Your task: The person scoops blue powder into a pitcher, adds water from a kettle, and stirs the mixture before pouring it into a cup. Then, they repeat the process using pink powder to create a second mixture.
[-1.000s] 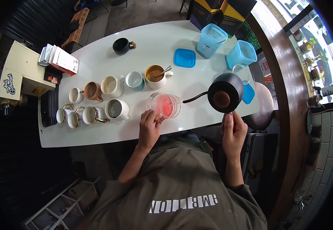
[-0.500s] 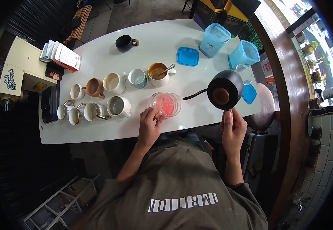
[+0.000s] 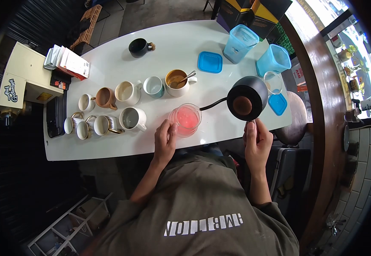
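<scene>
A clear glass server (image 3: 188, 120) with pinkish-red liquid in it stands near the front edge of the white table. My left hand (image 3: 165, 140) has its fingers curled closed at the server's near-left side, around what looks like its handle, which the fingers mostly hide. In my right hand (image 3: 258, 143) is the handle of a black gooseneck kettle (image 3: 258, 91), held above the table. The kettle's thin spout points left, its tip close to the right rim of the server. No stream of water can be made out.
Several mugs, among them a white one (image 3: 133, 118) and one with a spoon (image 3: 177, 82), stand left of and behind the server. A black cup (image 3: 139, 48) is farther back. Blue containers (image 3: 274, 59), a blue lid (image 3: 209, 62) and a clear cup (image 3: 273, 82) are at the right.
The kettle and my right hand have shifted slightly left, bringing the spout tip nearer the server. The server sits more level than before, and my left fingers have curled in more.
</scene>
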{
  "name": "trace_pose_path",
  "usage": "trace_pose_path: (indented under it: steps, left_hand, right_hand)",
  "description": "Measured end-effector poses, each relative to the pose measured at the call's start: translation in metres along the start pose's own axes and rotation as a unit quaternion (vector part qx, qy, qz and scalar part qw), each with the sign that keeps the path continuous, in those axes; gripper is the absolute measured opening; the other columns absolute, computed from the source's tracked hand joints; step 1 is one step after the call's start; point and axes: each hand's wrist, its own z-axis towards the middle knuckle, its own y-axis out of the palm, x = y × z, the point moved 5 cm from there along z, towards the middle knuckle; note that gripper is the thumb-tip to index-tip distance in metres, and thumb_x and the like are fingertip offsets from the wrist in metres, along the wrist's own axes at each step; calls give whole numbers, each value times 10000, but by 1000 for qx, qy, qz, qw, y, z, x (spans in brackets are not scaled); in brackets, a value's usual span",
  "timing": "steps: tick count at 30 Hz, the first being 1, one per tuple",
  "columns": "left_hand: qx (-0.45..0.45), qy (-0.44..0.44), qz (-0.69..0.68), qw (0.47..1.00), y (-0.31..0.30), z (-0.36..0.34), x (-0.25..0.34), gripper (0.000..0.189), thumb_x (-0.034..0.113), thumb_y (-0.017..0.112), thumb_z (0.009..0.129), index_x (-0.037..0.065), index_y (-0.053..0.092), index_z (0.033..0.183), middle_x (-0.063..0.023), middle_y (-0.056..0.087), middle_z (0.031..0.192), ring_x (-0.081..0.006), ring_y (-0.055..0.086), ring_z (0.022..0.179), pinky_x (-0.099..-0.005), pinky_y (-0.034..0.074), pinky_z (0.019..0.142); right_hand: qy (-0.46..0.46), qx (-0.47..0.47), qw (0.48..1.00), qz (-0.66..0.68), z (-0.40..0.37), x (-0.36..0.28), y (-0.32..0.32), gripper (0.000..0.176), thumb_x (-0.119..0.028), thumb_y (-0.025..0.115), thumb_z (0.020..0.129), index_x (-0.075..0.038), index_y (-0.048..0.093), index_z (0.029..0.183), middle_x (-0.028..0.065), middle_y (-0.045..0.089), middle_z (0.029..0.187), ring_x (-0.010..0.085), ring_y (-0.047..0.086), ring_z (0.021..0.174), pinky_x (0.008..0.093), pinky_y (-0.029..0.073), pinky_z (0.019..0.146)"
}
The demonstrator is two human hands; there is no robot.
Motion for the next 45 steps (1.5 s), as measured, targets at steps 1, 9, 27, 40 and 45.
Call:
trace_pose_path:
  steps: [1,9,27,40,45]
  left_hand:
    - [2,-4,-13,1000,-1,1,-1,216,97,524,1008,-13,463,832,-101,443,690,-213,418,612,-354,365,604]
    - [-3,-20,-63,998,0,0,-10,211,100,516,1012,3,458,835,-50,393,667,-122,343,607,-302,299,543]
    - [-14,-14,-167,986,-7,9,-14,282,194,610,967,32,454,797,10,349,707,-83,343,687,-258,309,612]
    - [-13,86,0,996,-14,19,2,327,177,791,830,61,493,760,-18,456,687,-172,481,642,-301,414,651]
    - [-12,76,13,997,-11,22,2,328,174,795,816,65,493,753,-14,457,683,-181,488,638,-314,419,702]
  right_hand:
    - [1,0,1000,0,0,0,1,207,-115,558,1000,35,582,859,-28,440,588,23,346,538,246,249,478]
    - [-8,-7,1000,-5,5,-3,11,169,-90,564,979,42,586,876,-9,437,574,27,349,518,246,263,469]
    - [23,-21,999,17,2,-21,14,194,-94,572,967,36,562,823,-6,418,555,37,340,505,248,264,472]
    - [37,-9,999,-2,5,-20,1,243,-107,550,996,27,541,793,-29,439,554,11,373,510,228,263,466]
    - [29,-11,999,-11,9,-17,-1,245,-111,542,1007,28,550,805,-41,445,570,7,376,504,222,256,467]
